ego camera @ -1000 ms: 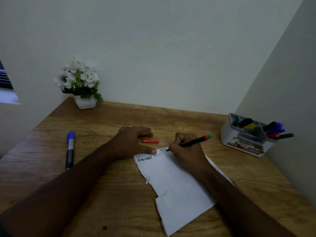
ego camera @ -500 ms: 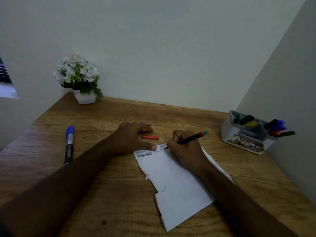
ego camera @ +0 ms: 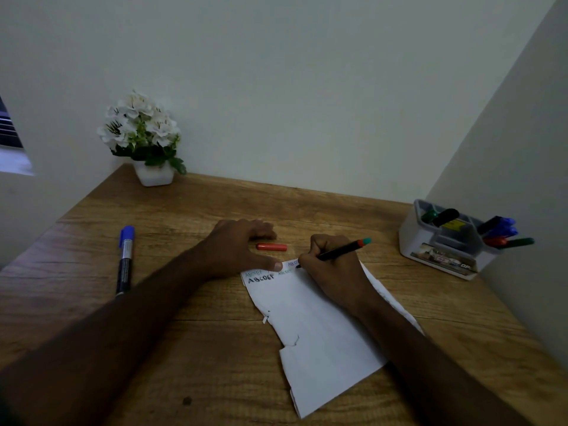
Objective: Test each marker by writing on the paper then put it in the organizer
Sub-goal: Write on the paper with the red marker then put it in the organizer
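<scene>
Head view: my right hand (ego camera: 333,265) grips a slim black pen (ego camera: 336,253) mid-test on torn white paper (ego camera: 319,333); left hand (ego camera: 236,249) lies flat, pinning it. Several markers fill the white organizer (ego camera: 430,250); the blue marker (ego camera: 125,259) remains.

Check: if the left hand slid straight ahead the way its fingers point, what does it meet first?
Probably the red cap: the left hand lies flat, fingers toward the right, thumb on the paper, and the cap sits just past the fingertips. Depth is unclear, so it might pass behind.
</scene>
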A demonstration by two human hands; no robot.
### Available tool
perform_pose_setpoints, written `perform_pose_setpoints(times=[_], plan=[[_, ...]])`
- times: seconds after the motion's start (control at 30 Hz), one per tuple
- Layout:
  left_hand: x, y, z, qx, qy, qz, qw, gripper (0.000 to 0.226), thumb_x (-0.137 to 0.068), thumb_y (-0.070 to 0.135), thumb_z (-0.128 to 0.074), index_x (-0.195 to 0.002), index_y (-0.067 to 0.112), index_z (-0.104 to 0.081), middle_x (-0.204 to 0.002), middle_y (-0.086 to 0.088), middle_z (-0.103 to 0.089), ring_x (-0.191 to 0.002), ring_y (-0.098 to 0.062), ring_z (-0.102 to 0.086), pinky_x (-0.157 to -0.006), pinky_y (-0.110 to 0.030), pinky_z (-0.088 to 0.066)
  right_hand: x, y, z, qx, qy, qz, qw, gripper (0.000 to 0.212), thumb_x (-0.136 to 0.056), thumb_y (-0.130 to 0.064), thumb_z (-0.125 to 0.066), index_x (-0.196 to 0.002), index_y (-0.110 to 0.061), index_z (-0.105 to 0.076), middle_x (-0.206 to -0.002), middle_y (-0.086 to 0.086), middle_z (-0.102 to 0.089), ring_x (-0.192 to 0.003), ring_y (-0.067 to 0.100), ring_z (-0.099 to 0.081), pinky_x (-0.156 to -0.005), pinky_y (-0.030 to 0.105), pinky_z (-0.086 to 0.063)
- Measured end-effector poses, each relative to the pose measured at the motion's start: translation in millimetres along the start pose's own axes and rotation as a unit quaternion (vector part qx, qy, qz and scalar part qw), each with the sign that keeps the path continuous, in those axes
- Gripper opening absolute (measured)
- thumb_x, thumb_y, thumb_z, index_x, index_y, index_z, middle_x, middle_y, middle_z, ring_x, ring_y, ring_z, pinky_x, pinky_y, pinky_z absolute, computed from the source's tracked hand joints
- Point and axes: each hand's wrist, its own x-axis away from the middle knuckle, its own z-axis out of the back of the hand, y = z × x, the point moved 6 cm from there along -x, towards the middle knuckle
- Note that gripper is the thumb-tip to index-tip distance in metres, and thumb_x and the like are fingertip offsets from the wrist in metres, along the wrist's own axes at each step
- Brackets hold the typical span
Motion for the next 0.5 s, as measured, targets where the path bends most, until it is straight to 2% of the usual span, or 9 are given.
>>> perform_pose_setpoints(times=[0.13,0.27,0.4,0.5], plan=[[0.7,0.1,0.2,-0.001,0.001,0.001,1.0,0.086,-0.057,0.078,-0.06,-0.131,0.036,-0.054,-0.148,0.015,-0.042,-0.14,-0.008,-0.033,-0.117,-0.045,-0.022,2.0,-1.2,1.0,-0.014,0.004,0.0,1.0,0.033,-0.07,-0.008,-0.064,-0.05,-0.013,-0.038,-0.049,-0.005,-0.04,-0.048,0.004,-0.035,-0.047,0.024,-0.029],[0.9,1.4,0.7,-0.003,0.0,0.001,1.0,0.085,-0.057,0.077,-0.06,-0.132,0.035,-0.054,-0.149,0.015,-0.041,-0.14,-0.007,-0.032,-0.117,-0.046,-0.022,1.3,-0.1,1.2,-0.03,0.006,-0.002,1.0,0.037,-0.075,0.004,-0.066,-0.05,-0.009,-0.042,-0.051,-0.003,-0.042,-0.049,0.005,-0.037,-0.048,0.026,-0.031],[1.4,1.5,0.9,0.0,-0.001,0.002,1.0,0.094,-0.051,0.084,-0.055,-0.132,0.036,-0.054,-0.149,0.014,-0.04,-0.14,-0.007,-0.031,-0.117,-0.047,-0.022,0.3,0.2,-0.3,-0.013,0.002,-0.002,1.0,0.043,-0.075,0.003,-0.066,-0.048,-0.018,-0.04,-0.05,-0.007,-0.043,-0.049,0.003,-0.038,-0.048,0.024,-0.033],[1.4,1.3,0.5,0.002,-0.001,0.002,1.0,0.09,-0.054,0.08,-0.059,-0.132,0.036,-0.053,-0.149,0.013,-0.04,-0.141,-0.007,-0.031,-0.118,-0.046,-0.021,-0.1,1.4,1.3,-0.019,0.014,-0.004,1.0,0.04,-0.075,0.004,-0.066,-0.049,-0.012,-0.04,-0.05,-0.004,-0.042,-0.049,0.005,-0.037,-0.048,0.024,-0.031]])
